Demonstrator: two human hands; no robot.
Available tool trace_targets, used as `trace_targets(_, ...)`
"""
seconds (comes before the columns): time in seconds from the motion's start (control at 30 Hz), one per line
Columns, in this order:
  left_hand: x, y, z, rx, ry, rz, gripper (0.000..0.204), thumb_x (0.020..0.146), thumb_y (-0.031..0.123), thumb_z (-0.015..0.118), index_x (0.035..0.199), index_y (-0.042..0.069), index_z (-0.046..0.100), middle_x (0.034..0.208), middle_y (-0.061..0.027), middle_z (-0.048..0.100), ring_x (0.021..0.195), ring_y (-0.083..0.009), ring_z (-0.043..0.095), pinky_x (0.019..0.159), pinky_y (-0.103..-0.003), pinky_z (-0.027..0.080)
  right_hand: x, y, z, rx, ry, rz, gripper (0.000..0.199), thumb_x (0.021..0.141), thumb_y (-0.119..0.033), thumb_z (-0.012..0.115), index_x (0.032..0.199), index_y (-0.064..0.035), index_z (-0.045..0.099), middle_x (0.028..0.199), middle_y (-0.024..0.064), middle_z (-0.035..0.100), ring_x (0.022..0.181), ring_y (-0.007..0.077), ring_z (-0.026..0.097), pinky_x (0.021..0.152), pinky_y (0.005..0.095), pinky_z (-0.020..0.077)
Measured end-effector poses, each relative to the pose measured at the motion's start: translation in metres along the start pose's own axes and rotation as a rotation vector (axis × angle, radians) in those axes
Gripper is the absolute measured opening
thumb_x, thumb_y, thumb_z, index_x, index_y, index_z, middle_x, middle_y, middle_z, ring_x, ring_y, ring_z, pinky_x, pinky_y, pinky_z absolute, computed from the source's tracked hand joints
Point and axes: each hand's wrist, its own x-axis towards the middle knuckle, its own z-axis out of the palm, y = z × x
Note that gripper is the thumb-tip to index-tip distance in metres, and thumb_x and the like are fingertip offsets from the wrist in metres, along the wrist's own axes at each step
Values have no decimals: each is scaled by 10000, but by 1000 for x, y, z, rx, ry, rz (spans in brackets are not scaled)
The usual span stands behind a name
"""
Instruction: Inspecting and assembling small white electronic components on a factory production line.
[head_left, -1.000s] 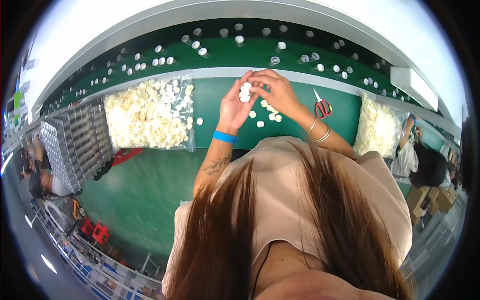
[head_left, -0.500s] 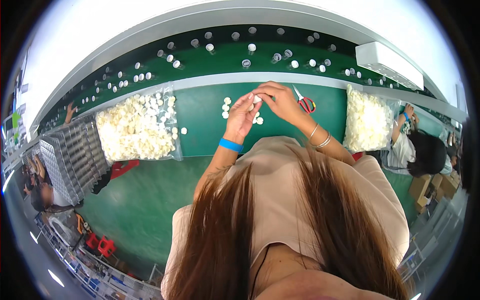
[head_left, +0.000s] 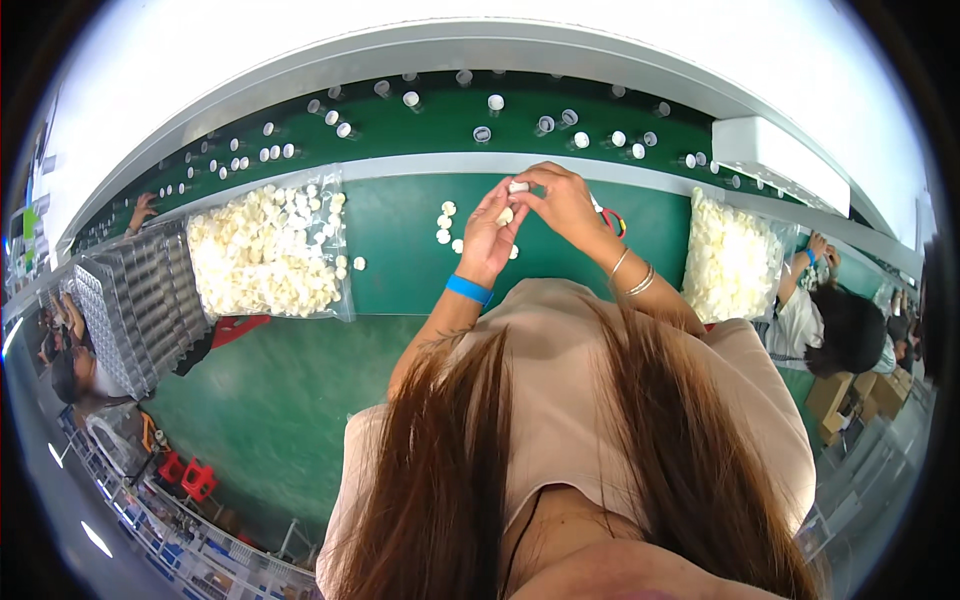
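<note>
Two hands meet above the green table (head_left: 400, 270) | left hand (head_left: 490, 235) and right hand (head_left: 565, 205) pinch one small white cap (head_left: 518, 187) with closed fingertips | step: apparently fitting it | next needs steady alignment | loose caps (head_left: 445, 225) just beside.

A small white round cap (head_left: 518, 187) sits pinched at the fingertips of both hands, raised above the green worktop at the far centre. A second pale cap (head_left: 506, 215) shows just below it, tucked between the left hand (head_left: 487, 240) and the right hand (head_left: 565, 205); how it is gripped cannot be made out. Several loose white caps (head_left: 444, 222) lie flat on the worktop just left of the left hand.
</note>
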Motion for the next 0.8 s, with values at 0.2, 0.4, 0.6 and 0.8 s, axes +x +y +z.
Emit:
trace_targets(0.2,57,1,-25,812,44,116,383,931,221,596,1220,-17,519,1132,-158,615,829,-237,647,705,-330,524,0,26,-7,3,50,153,232,767,-111,717,985,-42,682,947,116,677,839,255,670,715,334,546)
trace_targets(0.4,141,16,-56,1677,403,828,489,787,293,745,1085,-11,505,962,-199,561,860,-409,560,733,-486,480,-6,54,-17,27,114,194,305,743,-37,736,1041,-36,669,1037,112,641,846,211,675,719,300,555)
trace_targets(0.6,177,39,-64,1648,312,761,431,741,186,757,1069,42,516,991,-189,540,890,-409,560,744,-478,488,2,57,-8,67,31,283,322,759,-37,738,1070,-35,652,1045,114,629,848,198,679,675,286,544)
trace_targets(0.8,197,83,-83,1583,-121,803,398,698,-13,680,1070,118,623,1003,-127,623,942,-360,605,812,-436,503,56,74,28,2,-15,123,321,741,-28,740,1040,-18,625,1027,122,628,827,215,674,638,298,555)
